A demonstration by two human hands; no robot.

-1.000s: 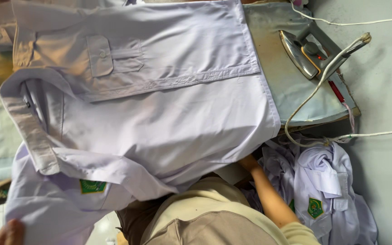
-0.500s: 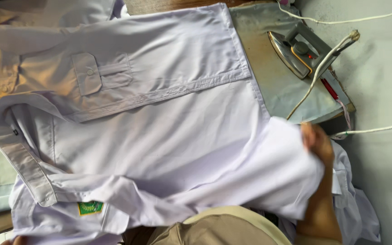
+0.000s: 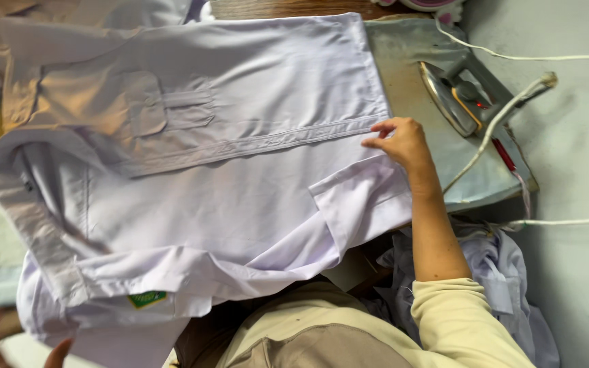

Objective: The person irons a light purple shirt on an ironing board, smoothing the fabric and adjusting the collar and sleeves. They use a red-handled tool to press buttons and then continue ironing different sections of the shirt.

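An iron (image 3: 459,97) lies on the bare right end of the ironing board (image 3: 403,75), whose pale cover is stained brownish. A white cord (image 3: 492,133) runs from the iron across the board's edge, and a second white cord (image 3: 533,57) trails over the grey floor (image 3: 581,150) beyond. Below the board, a heap of pale shirts (image 3: 506,272) is piled on the floor. A strip of brown wood (image 3: 288,8) shows at the top edge.
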